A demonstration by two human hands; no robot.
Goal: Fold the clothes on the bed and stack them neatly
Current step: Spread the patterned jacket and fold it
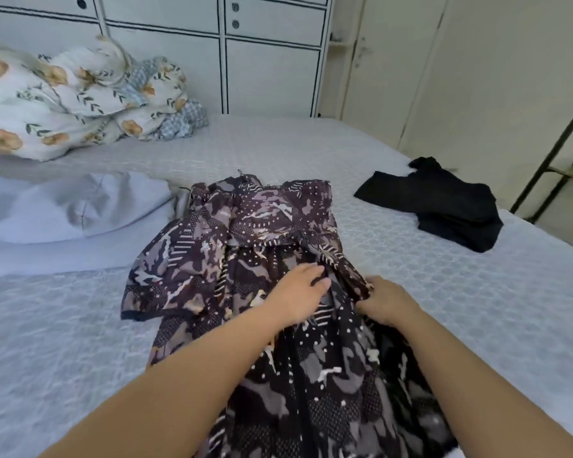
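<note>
On the bed (311, 153), a patterned dress (252, 246) lies spread lengthwise. Left hand (300, 294) presses flat and open on its middle; right hand (386, 300) pinches a fold at the waist. Arranging seems underway; next, smoothing that side before folding.

Soft, even, cool-toned light fills the room, with no hard shadows and no glare; only faint shading lies under the crumpled black garment (440, 201) on the pale quilted bed (311, 150). The whole view is slightly soft. The dark patterned dress (262, 226) blurs toward the bottom edge. Wide-angle distortion bends the white panelled cupboard (272, 54) lines and the bed's edges.
</note>
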